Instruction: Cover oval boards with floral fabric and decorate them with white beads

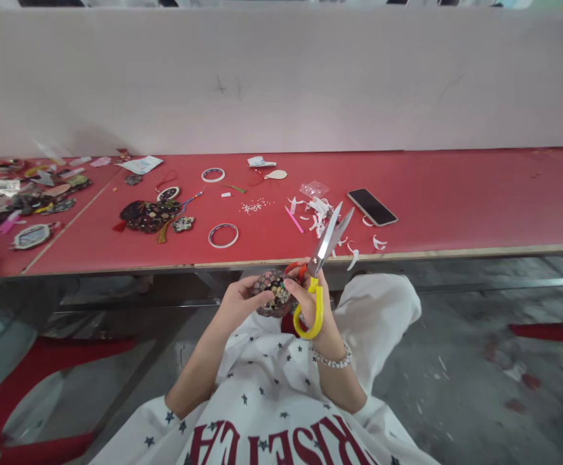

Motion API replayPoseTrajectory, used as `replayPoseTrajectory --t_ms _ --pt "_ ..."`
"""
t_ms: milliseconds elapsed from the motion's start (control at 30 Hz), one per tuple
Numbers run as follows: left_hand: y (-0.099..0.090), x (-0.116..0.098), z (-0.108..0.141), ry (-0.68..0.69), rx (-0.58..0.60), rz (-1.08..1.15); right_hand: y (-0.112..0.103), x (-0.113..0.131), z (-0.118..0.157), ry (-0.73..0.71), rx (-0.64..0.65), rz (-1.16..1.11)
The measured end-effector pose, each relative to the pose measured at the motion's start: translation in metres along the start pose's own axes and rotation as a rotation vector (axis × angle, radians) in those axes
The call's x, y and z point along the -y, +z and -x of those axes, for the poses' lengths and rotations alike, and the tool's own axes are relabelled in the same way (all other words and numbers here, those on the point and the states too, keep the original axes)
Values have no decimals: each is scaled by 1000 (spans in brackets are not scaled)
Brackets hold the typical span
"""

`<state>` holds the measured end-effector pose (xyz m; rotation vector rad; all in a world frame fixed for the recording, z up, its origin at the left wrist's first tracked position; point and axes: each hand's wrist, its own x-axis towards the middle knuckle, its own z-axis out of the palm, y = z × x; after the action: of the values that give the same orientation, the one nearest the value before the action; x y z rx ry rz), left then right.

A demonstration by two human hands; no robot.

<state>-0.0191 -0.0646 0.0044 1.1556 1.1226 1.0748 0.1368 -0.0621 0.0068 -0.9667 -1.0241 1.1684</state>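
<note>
Over my lap, at the table's front edge, both hands hold a dark flowered fabric piece (272, 294), rounded like a small pouch. My left hand (243, 303) grips its left side between thumb and fingers. At its right side, my right hand (313, 300) pinches the fabric with the thumb on top. Scissors (325, 248) with one yellow and one orange handle also hang in my right hand, their blades parted and pointing up and away over the table edge. My fingers hide the underside of the fabric piece.
On the red table (480, 200) lie a phone (372, 206), white paper strips (321, 213), a pink stick (294, 219), small white beads (255, 205), two tape rolls (223, 236) and flowered pouches (148, 216). More pieces crowd the left. A white partition (281, 84) stands behind.
</note>
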Motion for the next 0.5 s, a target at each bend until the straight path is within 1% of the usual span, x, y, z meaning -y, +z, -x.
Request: replayPoseTrajectory --t_ms 133,233,300,367,433,467,500 --pt "3 -1 7 104 -61 -22 0 9 5 27 72 -133" --pt "3 -4 14 246 -130 -75 1 16 9 57 122 -245" --pt "0 -9 17 354 -169 -109 2 22 11 54 120 -245" --pt "-5 -16 20 548 -200 -231 1 29 12 35 69 -176" --pt "-9 -24 23 871 -271 -507 0 36 15 18 2 -90" --pt "-11 -28 25 1008 -322 -649 -1 40 17 16 -22 -54" --pt "-11 -31 27 1110 -381 -775 -1 43 20 20 -31 -27"
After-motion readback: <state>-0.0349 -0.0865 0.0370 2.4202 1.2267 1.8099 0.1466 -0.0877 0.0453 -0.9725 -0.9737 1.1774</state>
